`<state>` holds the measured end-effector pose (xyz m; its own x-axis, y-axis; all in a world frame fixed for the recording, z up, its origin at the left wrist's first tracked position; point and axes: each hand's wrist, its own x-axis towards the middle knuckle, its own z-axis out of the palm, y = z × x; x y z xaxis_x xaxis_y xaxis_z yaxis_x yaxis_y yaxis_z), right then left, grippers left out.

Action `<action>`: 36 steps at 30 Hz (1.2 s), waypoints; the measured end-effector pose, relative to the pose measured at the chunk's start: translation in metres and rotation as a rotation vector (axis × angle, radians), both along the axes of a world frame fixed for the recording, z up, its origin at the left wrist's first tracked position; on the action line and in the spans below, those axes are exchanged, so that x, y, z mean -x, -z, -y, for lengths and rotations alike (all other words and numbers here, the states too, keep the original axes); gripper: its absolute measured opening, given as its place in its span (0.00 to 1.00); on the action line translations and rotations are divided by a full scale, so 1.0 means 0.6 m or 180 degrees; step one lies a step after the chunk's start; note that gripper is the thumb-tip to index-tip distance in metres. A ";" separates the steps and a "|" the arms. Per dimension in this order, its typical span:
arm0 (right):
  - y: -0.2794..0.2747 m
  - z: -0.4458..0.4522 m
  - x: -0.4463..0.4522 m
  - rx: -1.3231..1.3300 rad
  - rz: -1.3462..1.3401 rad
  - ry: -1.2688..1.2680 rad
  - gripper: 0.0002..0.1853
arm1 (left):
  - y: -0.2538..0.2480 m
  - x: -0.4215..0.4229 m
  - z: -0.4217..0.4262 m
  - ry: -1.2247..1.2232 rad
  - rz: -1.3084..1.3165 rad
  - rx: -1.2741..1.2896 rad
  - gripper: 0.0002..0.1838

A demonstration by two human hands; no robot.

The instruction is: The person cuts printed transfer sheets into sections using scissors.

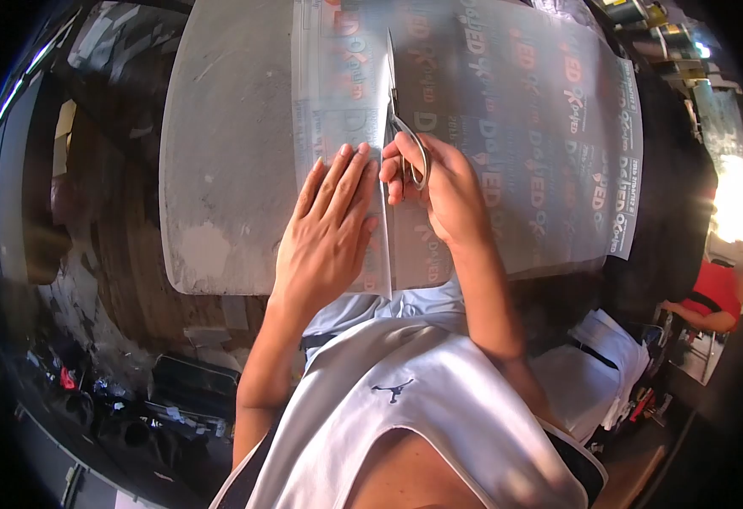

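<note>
A translucent printed sheet (507, 127) lies across a grey board (227, 127), with a slit or raised edge running lengthwise near its left part. My right hand (439, 182) is closed on the handles of metal scissors (394, 106), whose blades point away from me along that edge. To the left of the scissors, my left hand (329, 216) lies flat on the sheet, palm down, fingers stretched forward and holding nothing.
A person in a red top (715, 293) is at the far right. White folded cloth or sheets (605, 356) sit at the lower right. A black box or bag (189, 386) lies at the lower left, beyond the board's edge.
</note>
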<state>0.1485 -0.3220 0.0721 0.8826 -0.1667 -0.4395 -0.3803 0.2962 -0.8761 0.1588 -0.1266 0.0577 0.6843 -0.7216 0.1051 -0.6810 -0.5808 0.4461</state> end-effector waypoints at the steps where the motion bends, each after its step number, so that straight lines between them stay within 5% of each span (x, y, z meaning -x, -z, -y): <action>1: 0.000 0.001 -0.005 -0.0033 0.0002 -0.0002 0.20 | -0.001 0.000 0.001 -0.0018 -0.0006 0.0014 0.33; 36: 0.009 0.028 -0.064 -0.0071 0.0234 -0.0137 0.21 | -0.002 0.000 -0.001 -0.0023 -0.0069 0.0039 0.32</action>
<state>0.1871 -0.3391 0.0669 0.9188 -0.1188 -0.3763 -0.3280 0.3006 -0.8956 0.1591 -0.1258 0.0587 0.6917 -0.7154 0.0991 -0.6669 -0.5800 0.4678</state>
